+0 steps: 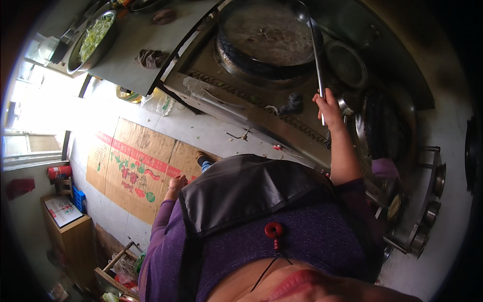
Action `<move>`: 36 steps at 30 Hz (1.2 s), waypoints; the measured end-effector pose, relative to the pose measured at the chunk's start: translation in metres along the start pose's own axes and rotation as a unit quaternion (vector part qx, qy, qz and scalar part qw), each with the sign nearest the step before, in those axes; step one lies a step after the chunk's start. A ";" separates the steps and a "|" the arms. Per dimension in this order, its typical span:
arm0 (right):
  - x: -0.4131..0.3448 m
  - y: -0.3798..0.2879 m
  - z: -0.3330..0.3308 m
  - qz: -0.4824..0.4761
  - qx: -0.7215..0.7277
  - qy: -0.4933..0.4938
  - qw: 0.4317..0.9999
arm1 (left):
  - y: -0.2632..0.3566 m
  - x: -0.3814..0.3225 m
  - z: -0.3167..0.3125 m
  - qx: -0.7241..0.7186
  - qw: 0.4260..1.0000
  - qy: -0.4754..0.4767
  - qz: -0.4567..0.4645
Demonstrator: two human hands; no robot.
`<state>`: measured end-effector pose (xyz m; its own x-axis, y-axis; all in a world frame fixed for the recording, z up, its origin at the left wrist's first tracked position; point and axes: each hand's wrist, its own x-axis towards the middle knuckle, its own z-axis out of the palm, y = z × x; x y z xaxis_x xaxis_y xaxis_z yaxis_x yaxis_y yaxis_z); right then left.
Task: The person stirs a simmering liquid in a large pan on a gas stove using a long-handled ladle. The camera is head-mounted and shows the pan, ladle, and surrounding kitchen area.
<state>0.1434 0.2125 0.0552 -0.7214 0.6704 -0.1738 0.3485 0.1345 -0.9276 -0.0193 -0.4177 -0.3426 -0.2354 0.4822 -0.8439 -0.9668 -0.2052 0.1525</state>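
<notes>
My right hand (329, 109) is closed around the metal handle of a long ladle (316, 56). The ladle's bowl rests at the far right rim of a large blackened wok (249, 68) on the stove. Cloudy liquid with brownish pieces (277, 37) fills the wok, and haze hangs over it. Down at my side, beside the black apron, is my left hand (178, 182), fingers curled, with no held object visible. A dark scouring pad (293, 104) lies on the stove's front ledge, left of my right hand.
Chopped pale green vegetable fills a metal bowl (111, 41) on the counter, near a crumpled dark cloth (149, 59). Flattened cardboard (132, 166) covers part of the floor. A second wok (362, 124) and a rack of metal containers (411, 234) stand at the right. A valve handle (241, 136) projects from the stove front.
</notes>
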 end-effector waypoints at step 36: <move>0.033 -0.019 0.027 0.039 0.495 -0.010 0.868 | -0.010 0.013 -0.061 0.693 0.663 0.002 0.284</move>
<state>0.0970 0.2126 0.0579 -0.7330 0.6345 -0.2452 -0.2813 -0.6110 -0.7400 -0.0067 -0.4613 -0.3862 -0.6039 0.6587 -0.4488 0.1131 0.6281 0.7698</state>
